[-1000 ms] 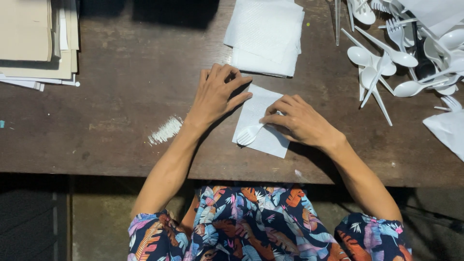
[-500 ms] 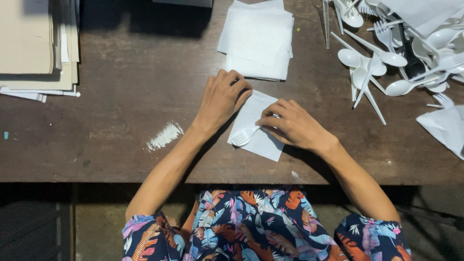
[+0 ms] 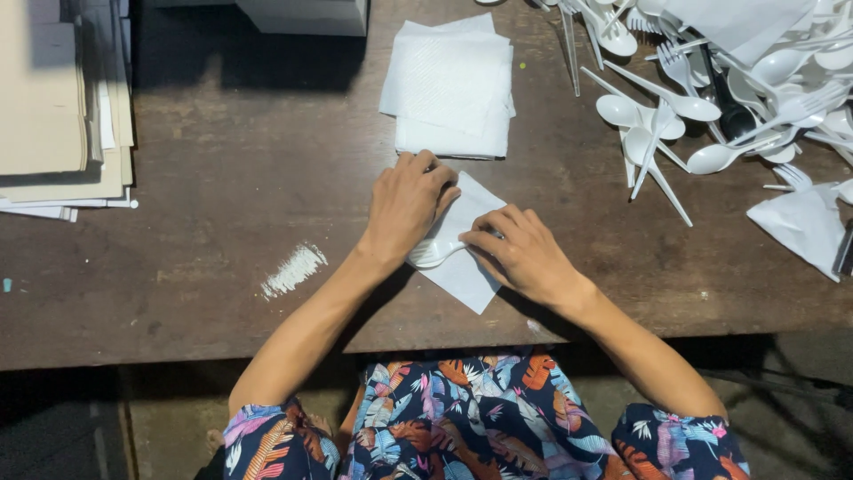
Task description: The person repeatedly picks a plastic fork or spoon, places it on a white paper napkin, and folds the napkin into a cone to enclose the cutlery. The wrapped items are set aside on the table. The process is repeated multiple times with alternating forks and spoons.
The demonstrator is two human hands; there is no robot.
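on the napkin (image 3: 462, 267), both hands' fingers press flat, seemingly pinning a spoon (image 3: 434, 252).

White paper napkin (image 3: 462, 258) and white plastic spoon (image 3: 433, 252) on dark brown wooden table (image 3: 222, 258); white napkin stack (image 3: 450, 84); white plastic cutlery pile (image 3: 711, 89); beige cardboard stack (image 3: 53, 107); navy floral-print clothing (image 3: 471, 422); white smear (image 3: 293, 270) on wood
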